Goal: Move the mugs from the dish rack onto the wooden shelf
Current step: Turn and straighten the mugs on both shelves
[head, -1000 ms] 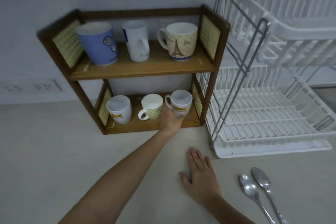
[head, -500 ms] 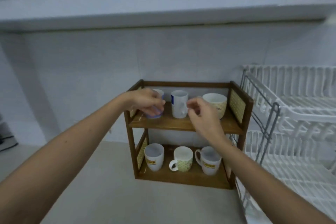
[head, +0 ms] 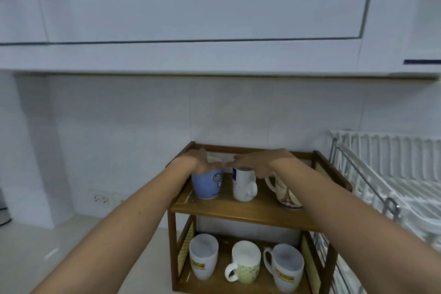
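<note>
Mugs fill the wooden shelf (head: 241,211): three on the bottom tier nearest you, and above them the blue mug (head: 207,184), white mug (head: 242,184) and cream mug (head: 285,192). Your left hand (head: 198,162) rests on the blue mug's rim, seemingly clasping it, while your right hand (head: 259,162) hovers flat, fingers spread, over the white mug. Dish rack (head: 391,174) stands at right.

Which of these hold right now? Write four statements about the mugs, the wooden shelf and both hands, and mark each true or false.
1. The two-tier wooden shelf holds six mugs. True.
2. The left hand rests on the blue mug with the spiral print. True.
3. The tall white mug lies on its side. False: it stands upright.
4. The right hand grips a lower-tier mug. False: it hovers over the top tier.
</note>
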The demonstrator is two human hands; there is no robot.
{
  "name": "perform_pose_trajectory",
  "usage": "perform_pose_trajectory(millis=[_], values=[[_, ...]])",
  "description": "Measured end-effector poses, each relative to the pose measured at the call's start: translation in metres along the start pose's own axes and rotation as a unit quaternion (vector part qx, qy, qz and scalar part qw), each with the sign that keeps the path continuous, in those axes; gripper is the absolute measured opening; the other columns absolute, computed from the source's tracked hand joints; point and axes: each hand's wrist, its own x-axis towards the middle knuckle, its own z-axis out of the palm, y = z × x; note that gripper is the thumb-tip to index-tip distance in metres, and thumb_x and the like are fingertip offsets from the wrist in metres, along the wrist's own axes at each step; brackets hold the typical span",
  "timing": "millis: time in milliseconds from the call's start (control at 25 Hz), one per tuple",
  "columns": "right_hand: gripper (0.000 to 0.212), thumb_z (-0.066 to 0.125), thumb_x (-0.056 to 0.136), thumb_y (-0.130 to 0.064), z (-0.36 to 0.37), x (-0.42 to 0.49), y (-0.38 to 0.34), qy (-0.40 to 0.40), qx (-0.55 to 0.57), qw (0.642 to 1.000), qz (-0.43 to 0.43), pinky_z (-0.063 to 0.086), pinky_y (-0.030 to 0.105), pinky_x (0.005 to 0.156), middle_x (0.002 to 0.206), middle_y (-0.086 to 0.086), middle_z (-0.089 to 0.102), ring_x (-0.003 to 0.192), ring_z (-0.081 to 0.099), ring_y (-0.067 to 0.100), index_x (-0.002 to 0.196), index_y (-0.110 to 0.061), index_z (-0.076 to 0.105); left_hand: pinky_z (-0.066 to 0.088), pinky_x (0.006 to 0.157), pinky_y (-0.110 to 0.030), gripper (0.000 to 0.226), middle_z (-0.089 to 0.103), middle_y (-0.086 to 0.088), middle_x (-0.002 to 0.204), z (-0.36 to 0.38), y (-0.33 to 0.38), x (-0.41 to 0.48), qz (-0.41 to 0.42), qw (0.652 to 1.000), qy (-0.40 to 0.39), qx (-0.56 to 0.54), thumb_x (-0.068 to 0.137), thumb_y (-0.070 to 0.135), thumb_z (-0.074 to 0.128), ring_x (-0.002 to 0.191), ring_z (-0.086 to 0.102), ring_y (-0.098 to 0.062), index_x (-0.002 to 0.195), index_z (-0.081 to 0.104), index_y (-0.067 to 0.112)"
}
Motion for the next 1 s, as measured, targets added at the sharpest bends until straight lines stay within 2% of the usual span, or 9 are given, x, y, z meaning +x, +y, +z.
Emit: perform_pose_trajectory(millis=[80, 200, 280, 400, 600, 720, 840, 920, 1000], values=[[0.083, 0.051, 0.087, 0.004, -0.002, 0.0, 0.0, -0.005, -0.036, 0.999, -0.013, 0.038, 0.047, 0.106, 0.158, -0.001, 0.02, 0.14, 0.028, 0.028, 0.146, -0.044, 0.016, 0.041, 0.095, -0.032, 0.097, 0.043, -0.012, 0.145, 0.005, -0.002, 0.003, 0.001, 1.0, -0.006, -0.005, 0.075, 0.076, 0.05, 0.126, 0.047, -0.029, 0.143, 0.034, 0.007], [0.084, 0.066, 0.082, -0.005, -0.004, 0.005, 0.003, -0.002, -0.045, 0.999, -0.029, 0.038, 0.046, 0.105, 0.152, 0.008, 0.032, 0.135, 0.035, 0.03, 0.148, -0.029, 0.02, 0.044, 0.085, -0.029, 0.076, 0.056, -0.011, 0.132, 0.005, -0.002, 0.007, 0.039, 0.999, 0.004, 0.019, 0.081, 0.065, 0.054, 0.112, 0.056, -0.026, 0.133, 0.049, 0.009], [0.085, 0.069, 0.082, -0.019, -0.004, 0.006, 0.007, -0.022, -0.079, 0.996, -0.024, 0.039, 0.047, 0.103, 0.147, 0.014, 0.035, 0.131, 0.038, 0.031, 0.149, -0.024, 0.017, 0.043, 0.089, -0.03, 0.068, 0.052, -0.011, 0.137, -0.002, -0.003, 0.009, 0.07, 0.997, -0.029, 0.028, 0.087, 0.055, 0.052, 0.117, 0.053, -0.026, 0.137, 0.044, 0.009], [0.087, 0.064, 0.081, -0.047, -0.002, 0.004, 0.017, -0.026, -0.063, 0.997, 0.02, 0.04, 0.044, 0.101, 0.146, 0.009, 0.036, 0.127, 0.04, 0.027, 0.15, -0.026, 0.014, 0.038, 0.104, -0.034, 0.073, 0.034, -0.007, 0.152, -0.015, -0.009, 0.012, 0.098, 0.992, -0.076, 0.036, 0.09, 0.049, 0.052, 0.133, 0.039, -0.026, 0.147, 0.026, 0.012], [0.09, 0.06, 0.079, -0.059, 0.01, 0.003, 0.015, 0.009, 0.011, 0.998, 0.06, 0.043, 0.036, 0.096, 0.143, 0.008, 0.043, 0.12, 0.047, 0.025, 0.149, -0.024, 0.016, 0.036, 0.106, -0.035, 0.07, 0.03, -0.003, 0.154, -0.019, -0.015, 0.013, 0.142, 0.986, -0.087, 0.028, 0.088, 0.048, 0.055, 0.135, 0.036, -0.023, 0.147, 0.027, 0.021], [0.082, 0.06, 0.079, -0.058, 0.007, 0.002, 0.008, 0.013, 0.019, 0.997, 0.079, 0.045, 0.036, 0.092, 0.135, 0.008, 0.051, 0.113, 0.052, 0.025, 0.144, -0.017, 0.031, 0.038, 0.098, -0.035, 0.07, 0.041, -0.005, 0.147, -0.015, -0.006, 0.015, 0.122, 0.987, -0.052, 0.089, 0.086, 0.06, 0.049, 0.129, 0.042, -0.026, 0.143, 0.035, 0.021], [0.074, 0.056, 0.08, -0.062, 0.009, -0.001, -0.001, 0.026, 0.005, 0.994, 0.108, 0.046, 0.032, 0.082, 0.125, 0.009, 0.058, 0.106, 0.057, 0.025, 0.133, -0.011, 0.046, 0.039, 0.079, -0.031, 0.074, 0.057, -0.009, 0.127, -0.002, 0.015, 0.017, 0.028, 0.982, 0.012, 0.188, 0.084, 0.07, 0.04, 0.113, 0.053, -0.027, 0.128, 0.052, 0.012], [0.075, 0.052, 0.082, -0.064, 0.008, -0.002, -0.005, 0.036, -0.006, 0.993, 0.116, 0.046, 0.032, 0.083, 0.124, 0.009, 0.059, 0.107, 0.058, 0.025, 0.134, -0.011, 0.046, 0.04, 0.076, -0.029, 0.08, 0.059, -0.007, 0.114, -0.005, 0.024, 0.014, -0.028, 0.973, 0.055, 0.222, 0.079, 0.077, 0.037, 0.107, 0.056, -0.025, 0.121, 0.056, 0.013], [0.073, 0.054, 0.085, -0.054, 0.002, -0.004, -0.004, 0.035, 0.035, 0.994, 0.093, 0.047, 0.033, 0.091, 0.131, 0.01, 0.055, 0.112, 0.055, 0.025, 0.144, -0.017, 0.032, 0.042, 0.081, -0.031, 0.076, 0.056, -0.007, 0.123, -0.013, 0.02, 0.018, 0.015, 0.98, 0.039, 0.195, 0.079, 0.076, 0.041, 0.113, 0.053, -0.026, 0.13, 0.05, 0.019]])
